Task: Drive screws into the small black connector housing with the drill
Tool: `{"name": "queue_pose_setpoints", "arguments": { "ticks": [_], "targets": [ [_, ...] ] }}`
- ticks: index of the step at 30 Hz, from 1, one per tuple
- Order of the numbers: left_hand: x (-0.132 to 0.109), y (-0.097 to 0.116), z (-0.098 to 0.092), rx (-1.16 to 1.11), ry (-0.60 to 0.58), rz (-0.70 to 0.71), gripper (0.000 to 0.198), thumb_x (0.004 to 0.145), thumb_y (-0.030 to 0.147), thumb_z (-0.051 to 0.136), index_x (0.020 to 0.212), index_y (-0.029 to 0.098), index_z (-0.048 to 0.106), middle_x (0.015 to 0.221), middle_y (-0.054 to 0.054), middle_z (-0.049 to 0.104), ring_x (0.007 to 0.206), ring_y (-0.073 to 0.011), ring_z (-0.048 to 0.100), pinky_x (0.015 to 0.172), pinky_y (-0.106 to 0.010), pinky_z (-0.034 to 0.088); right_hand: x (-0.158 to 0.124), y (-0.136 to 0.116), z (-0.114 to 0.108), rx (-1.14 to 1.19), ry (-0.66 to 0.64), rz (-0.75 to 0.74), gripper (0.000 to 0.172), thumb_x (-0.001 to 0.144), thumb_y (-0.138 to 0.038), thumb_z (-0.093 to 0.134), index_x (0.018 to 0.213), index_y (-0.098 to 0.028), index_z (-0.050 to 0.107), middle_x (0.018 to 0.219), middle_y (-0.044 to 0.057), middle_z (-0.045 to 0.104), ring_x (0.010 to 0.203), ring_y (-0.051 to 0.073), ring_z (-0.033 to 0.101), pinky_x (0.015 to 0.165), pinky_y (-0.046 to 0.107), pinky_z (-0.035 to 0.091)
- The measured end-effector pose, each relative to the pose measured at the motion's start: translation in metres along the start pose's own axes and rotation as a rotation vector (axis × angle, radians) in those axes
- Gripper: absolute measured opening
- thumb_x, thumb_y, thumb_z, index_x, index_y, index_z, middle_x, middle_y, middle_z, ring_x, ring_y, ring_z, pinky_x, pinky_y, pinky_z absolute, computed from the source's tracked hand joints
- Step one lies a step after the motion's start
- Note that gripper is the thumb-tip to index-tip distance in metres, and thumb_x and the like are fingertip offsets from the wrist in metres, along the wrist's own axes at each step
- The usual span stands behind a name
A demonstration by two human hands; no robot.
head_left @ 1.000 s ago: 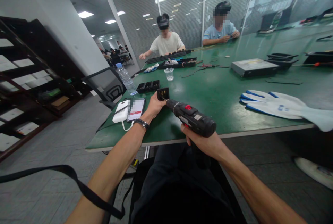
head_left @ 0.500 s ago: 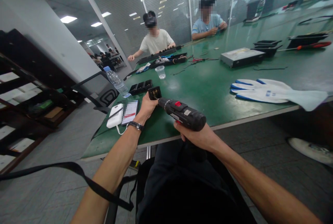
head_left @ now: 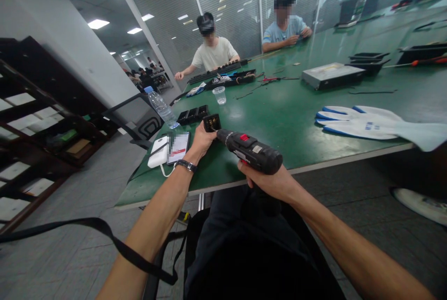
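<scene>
Everything on the green table (head_left: 265, 116) has slid a little to the right in the view since half a second ago, as the head camera has turned slightly; the two hands and what they hold keep the same places relative to each other. At the table's near edge, the left hand (head_left: 199, 144) grasps a small black box (head_left: 211, 122), its open face turned up toward the wearer, with brassy parts inside too small to make out. A dark wristwatch (head_left: 186, 165) circles that wrist. The right hand (head_left: 270, 181) is wrapped around the handle of a black-and-red cordless drill (head_left: 256, 152), whose chuck points at the box, just beside the left fingers; whether the bit touches a screw cannot be told. Behind the box lies a black three-compartment tray (head_left: 193, 114), with a clear water bottle (head_left: 162, 107) just beside it and a clear plastic cup (head_left: 220, 96) near. Left of the left hand, a white power bank (head_left: 159, 152) lies against a phone (head_left: 180, 143). Farther right are a white glove with blue edging (head_left: 363, 123), a flat grey-topped metal drive (head_left: 333, 76) and a red-handled screwdriver (head_left: 431, 60). Across the table sit a person in a white shirt (head_left: 213, 53) and another in light blue (head_left: 286, 33), both wearing head-mounted gear
</scene>
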State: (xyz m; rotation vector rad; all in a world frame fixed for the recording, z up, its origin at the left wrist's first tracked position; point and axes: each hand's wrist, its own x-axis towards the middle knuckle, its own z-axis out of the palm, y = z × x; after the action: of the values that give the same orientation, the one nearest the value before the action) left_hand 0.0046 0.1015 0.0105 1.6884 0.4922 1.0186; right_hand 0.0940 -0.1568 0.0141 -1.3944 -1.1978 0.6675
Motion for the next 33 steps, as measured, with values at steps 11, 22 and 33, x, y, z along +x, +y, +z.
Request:
{"name": "queue_pose_setpoints", "arguments": {
  "ticks": [11, 22, 33],
  "targets": [
    [0.0015, -0.0039, -0.0015, -0.011, 0.004, -0.003, 0.053, 0.054, 0.024, 0.09, 0.099, 0.016, 0.064, 0.096, -0.005, 0.071, 0.083, -0.0179, 0.064, 0.079, -0.032, 0.053, -0.0002, -0.0022, -0.0003, 0.041, -0.006, 0.034, 0.02, 0.088, -0.034, 0.064, 0.075, -0.02, 0.058, 0.052, -0.003, 0.058, 0.047, 0.013, 0.054, 0.05, 0.026, 0.043],
    [0.0017, -0.0045, -0.0019, -0.006, 0.004, -0.006, 0.055, 0.053, 0.027, 0.091, 0.1, 0.015, 0.064, 0.096, -0.006, 0.072, 0.081, -0.0181, 0.064, 0.075, -0.031, 0.053, -0.0004, 0.0003, 0.0, 0.042, -0.002, 0.001, 0.017, 0.088, -0.034, 0.064, 0.081, -0.019, 0.062, 0.054, -0.002, 0.06, 0.048, 0.015, 0.058, 0.053, 0.029, 0.047],
    [0.0014, -0.0028, -0.001, -0.021, 0.003, -0.014, 0.056, 0.053, 0.027, 0.091, 0.101, 0.015, 0.064, 0.097, -0.007, 0.072, 0.083, -0.0187, 0.064, 0.076, -0.032, 0.053, -0.0002, 0.004, 0.0006, 0.023, -0.009, -0.015, 0.015, 0.091, -0.034, 0.064, 0.087, -0.019, 0.062, 0.055, -0.003, 0.06, 0.048, 0.014, 0.057, 0.051, 0.027, 0.047]
  ]
}}
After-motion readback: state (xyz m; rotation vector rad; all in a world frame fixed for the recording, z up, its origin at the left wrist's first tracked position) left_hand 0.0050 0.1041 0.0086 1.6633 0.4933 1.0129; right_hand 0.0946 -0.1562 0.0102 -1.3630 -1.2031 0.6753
